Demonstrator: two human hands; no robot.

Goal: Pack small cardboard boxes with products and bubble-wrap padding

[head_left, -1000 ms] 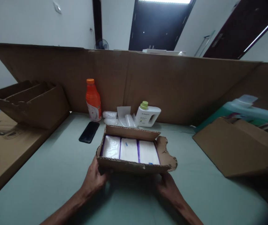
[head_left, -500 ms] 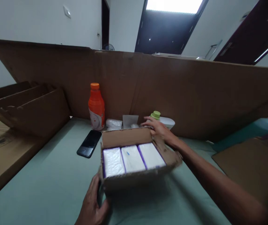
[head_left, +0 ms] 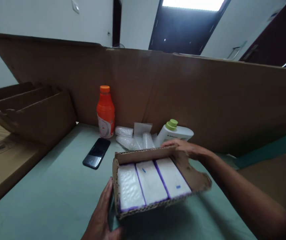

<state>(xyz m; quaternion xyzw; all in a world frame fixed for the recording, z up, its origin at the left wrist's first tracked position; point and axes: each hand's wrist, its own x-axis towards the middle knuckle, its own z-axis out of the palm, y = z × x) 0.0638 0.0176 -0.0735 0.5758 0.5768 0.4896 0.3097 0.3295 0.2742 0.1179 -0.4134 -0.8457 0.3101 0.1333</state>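
An uncovered cardboard box (head_left: 144, 154) is tilted toward me in the middle of the view, its right side wall torn and bent outward. Three white packs (head_left: 151, 181) with purple edges lie side by side inside it. Fingers of my left hand (head_left: 103, 213) press along the box's left side, with the thumb low near its front. At the far right corner, my right hand (head_left: 182, 147) is closed over the back wall; some of its fingers are hidden behind the cardboard. The box's underside is out of sight.
Behind the box stand an orange bottle (head_left: 105, 115) and a white bottle with a green cap (head_left: 175, 131), with bubble wrap (head_left: 135, 138) between them. A black phone (head_left: 96, 153) lies at left. Cardboard panels (head_left: 133, 80) wall the back; a divided cardboard box (head_left: 40, 110) sits far left.
The box has tipped further toward me and shifted slightly right and down in view. My right hand has come down onto its far right corner. More of the white bottle shows.
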